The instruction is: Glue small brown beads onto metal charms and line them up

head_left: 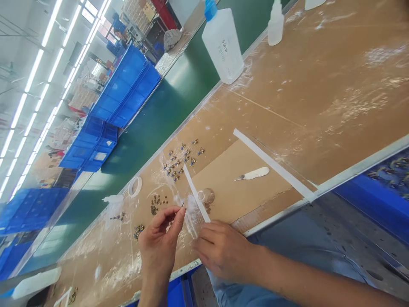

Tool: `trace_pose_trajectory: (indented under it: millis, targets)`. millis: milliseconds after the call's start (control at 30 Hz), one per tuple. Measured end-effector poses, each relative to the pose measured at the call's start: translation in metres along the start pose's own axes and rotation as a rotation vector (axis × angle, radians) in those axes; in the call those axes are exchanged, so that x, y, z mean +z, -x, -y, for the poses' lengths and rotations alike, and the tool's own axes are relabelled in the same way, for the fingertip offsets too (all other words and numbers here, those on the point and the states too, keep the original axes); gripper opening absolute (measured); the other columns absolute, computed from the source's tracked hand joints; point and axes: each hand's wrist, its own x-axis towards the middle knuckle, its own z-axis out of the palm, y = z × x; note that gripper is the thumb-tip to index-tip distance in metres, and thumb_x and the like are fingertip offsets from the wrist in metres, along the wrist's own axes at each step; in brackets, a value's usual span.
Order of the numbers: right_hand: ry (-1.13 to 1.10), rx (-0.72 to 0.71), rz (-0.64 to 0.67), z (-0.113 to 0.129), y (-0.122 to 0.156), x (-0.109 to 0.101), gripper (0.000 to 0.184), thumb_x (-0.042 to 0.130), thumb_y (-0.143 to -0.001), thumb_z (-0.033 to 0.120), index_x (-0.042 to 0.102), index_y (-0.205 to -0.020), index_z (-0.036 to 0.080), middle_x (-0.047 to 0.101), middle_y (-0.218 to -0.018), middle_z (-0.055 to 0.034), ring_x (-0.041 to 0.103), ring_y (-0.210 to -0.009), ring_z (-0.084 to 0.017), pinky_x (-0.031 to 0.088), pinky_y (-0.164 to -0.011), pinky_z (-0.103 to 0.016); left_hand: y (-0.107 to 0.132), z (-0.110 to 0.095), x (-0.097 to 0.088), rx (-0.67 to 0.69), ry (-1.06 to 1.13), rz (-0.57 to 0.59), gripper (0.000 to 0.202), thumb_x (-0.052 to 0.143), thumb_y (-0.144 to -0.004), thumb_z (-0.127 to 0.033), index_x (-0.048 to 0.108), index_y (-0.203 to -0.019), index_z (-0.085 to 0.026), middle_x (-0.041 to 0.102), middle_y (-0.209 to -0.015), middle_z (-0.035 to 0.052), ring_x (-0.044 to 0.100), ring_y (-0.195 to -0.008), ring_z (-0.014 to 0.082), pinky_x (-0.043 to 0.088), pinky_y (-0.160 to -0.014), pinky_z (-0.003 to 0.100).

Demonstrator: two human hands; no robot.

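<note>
My left hand (161,238) is above the bench, thumb and forefinger pinched on a tiny dark piece (183,205) too small to name. My right hand (220,249) rests at the bench's front edge with its fingers curled; whatever they hold, if anything, is hidden. Just beyond the right hand lies a strip of white tape (196,194), beside a small clear round cup (207,196). Small dark round pieces (155,207) are scattered past my left fingertips. Farther back sits a group of small brass-coloured parts with blue bits (182,160). A white-handled craft knife (255,173) lies on a cardboard sheet (230,175).
A roll of white tape (135,186) and a small white bottle (114,199) lie near the green conveyor belt (153,115). A large translucent bottle (223,47) and a dropper bottle (275,25) stand at the back. Blue crates (128,85) line the far side.
</note>
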Motion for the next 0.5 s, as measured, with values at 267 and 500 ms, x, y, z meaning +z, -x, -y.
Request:
trace_pose_trajectory:
  millis: [267, 500]
  targets:
    - [-0.127, 0.090, 0.017, 0.004, -0.003, 0.004, 0.013, 0.049, -0.093, 0.007, 0.057, -0.093, 0.018, 0.062, -0.088, -0.0039, 0.053, -0.088, -0.018, 0.039, -0.082, -0.032, 0.048, 0.057, -0.022, -0.193, 0.167, -0.255, 0.025, 0.081, -0.071, -0.042, 0.075, -0.080, -0.020, 0.071, -0.066, 0.0002, 0.065, -0.062, 0.0139, 0.056, -0.061, 0.022]
    - [-0.016, 0.134, 0.094, 0.006, -0.025, 0.019, 0.030, 0.050, -0.082, -0.002, 0.057, -0.105, 0.015, 0.066, -0.105, -0.0092, 0.051, -0.111, -0.026, 0.037, -0.093, -0.039, 0.073, 0.083, -0.021, -0.245, 0.215, -0.356, 0.025, 0.082, -0.071, -0.042, 0.076, -0.081, -0.020, 0.074, -0.073, 0.0015, 0.067, -0.067, 0.0154, 0.057, -0.064, 0.023]
